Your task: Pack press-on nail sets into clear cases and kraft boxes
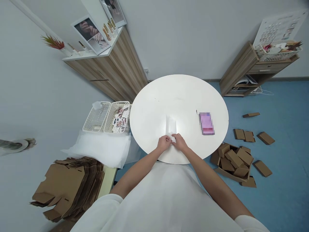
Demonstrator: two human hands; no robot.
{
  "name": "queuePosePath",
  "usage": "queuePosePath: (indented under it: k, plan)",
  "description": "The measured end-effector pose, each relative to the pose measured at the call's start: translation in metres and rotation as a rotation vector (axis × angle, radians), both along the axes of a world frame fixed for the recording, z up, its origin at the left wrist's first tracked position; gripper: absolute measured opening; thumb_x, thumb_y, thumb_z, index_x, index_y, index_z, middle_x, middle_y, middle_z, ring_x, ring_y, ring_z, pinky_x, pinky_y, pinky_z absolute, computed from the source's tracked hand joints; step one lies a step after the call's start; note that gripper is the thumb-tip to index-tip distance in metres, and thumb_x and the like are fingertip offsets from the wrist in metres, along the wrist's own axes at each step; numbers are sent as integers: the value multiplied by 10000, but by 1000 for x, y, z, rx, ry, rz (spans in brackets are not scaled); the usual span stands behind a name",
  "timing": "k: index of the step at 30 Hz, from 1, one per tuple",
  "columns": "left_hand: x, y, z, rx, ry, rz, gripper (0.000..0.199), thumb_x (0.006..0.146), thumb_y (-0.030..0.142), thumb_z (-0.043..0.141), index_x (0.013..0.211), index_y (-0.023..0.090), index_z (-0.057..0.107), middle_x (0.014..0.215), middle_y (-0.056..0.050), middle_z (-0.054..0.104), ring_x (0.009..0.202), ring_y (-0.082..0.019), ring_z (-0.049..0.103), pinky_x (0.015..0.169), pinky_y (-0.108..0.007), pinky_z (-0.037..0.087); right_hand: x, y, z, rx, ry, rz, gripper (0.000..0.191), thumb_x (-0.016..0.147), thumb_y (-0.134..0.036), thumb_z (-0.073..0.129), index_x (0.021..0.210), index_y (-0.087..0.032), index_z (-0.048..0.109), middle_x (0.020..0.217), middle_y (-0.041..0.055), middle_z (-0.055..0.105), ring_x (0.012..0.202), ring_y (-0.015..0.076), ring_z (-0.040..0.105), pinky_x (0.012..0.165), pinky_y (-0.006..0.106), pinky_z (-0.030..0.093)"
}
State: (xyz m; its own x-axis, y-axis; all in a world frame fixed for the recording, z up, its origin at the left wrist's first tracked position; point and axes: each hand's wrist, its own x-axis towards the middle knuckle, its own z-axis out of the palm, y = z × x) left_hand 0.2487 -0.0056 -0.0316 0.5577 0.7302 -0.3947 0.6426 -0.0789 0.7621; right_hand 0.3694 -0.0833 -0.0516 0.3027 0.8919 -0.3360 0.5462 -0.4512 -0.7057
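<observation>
A narrow strip of thin, translucent white foam sheet (171,124) lies on the white round table (154,93), running away from me. Its near end is bunched or folded between my two hands. My left hand (164,142) pinches that end from the left, fingers curled. From the right, my right hand (180,141) grips the same end with bent fingers. Whether anything is wrapped inside the near end, I cannot tell. A purple, blurred-out rectangular item (206,123) lies apart on the table's right side.
At left stand two white baskets (105,121), one with printed cards, beside stacked white foam sheets (103,145) and flattened cardboard boxes (65,183). Folded small boxes (234,159) fill a carton at right; several more lie on the blue floor (287,129). Wooden cabinets (123,61) stand behind.
</observation>
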Motion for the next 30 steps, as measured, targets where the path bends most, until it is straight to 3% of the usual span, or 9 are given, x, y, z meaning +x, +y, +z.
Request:
queuePosePath:
  k: [6, 11, 15, 18, 21, 23, 26, 30]
  plan:
    - [12, -9, 1, 42, 25, -201, 233, 762, 236, 383, 594, 196, 540, 597, -2, 542, 626, -152, 524, 580, -268, 407, 5, 0, 2, 30, 120, -64, 305, 761, -196, 402, 1039, -192, 528, 909, 41, 516, 785, 134, 504, 716, 254, 397]
    - [7, -14, 0, 19, 45, -183, 118, 756, 231, 444, 752, 182, 551, 736, -26, 595, 689, -160, 555, 611, -277, 441, -1, 9, 2, -19, 82, -209, 258, 784, -362, 398, 921, -194, 538, 832, 30, 538, 719, 137, 510, 608, 247, 385]
    - [-2, -14, 0, 14, -8, -183, 165, 752, 213, 468, 898, 188, 540, 847, -29, 613, 748, -147, 571, 675, -277, 466, -4, 14, -3, -61, 22, -274, 158, 765, -276, 414, 876, -204, 502, 770, 9, 545, 645, 128, 502, 546, 237, 357]
    - [-10, -9, 1, 175, -33, -230, 186, 776, 215, 433, 919, 192, 551, 905, -46, 602, 841, -165, 564, 753, -315, 461, -2, 14, -6, -48, 14, -274, 162, 746, -246, 438, 901, -209, 471, 745, -1, 541, 643, 132, 507, 551, 239, 364]
    - [-12, -1, 1, 404, 3, -325, 289, 762, 232, 474, 1044, 196, 520, 1130, -87, 525, 1066, -222, 474, 887, -396, 394, -1, 13, -6, -40, 18, -265, 174, 752, -248, 430, 920, -211, 457, 747, -5, 536, 657, 135, 517, 579, 248, 389]
    - [-11, 3, -1, 474, 57, -419, 379, 748, 252, 510, 1122, 201, 475, 1261, -96, 437, 1176, -247, 380, 952, -426, 331, -1, 10, -3, -41, 8, -234, 202, 763, -235, 403, 957, -207, 454, 778, 6, 544, 678, 141, 526, 598, 259, 406]
    - [-8, 6, -5, 499, 118, -515, 406, 749, 264, 516, 1143, 185, 460, 1301, -105, 403, 1223, -251, 328, 992, -418, 283, 0, 4, 6, 7, -88, -140, 322, 759, -154, 363, 1070, -188, 443, 962, 69, 549, 822, 168, 538, 668, 286, 426]
    - [-7, 10, -7, 501, 136, -552, 421, 752, 292, 512, 1158, 200, 447, 1317, -92, 395, 1253, -258, 285, 1001, -428, 257, 8, -6, 14, 170, -267, 205, 568, 688, -105, 456, 1241, -189, 361, 1325, 109, 345, 1192, 242, 339, 910, 369, 340]
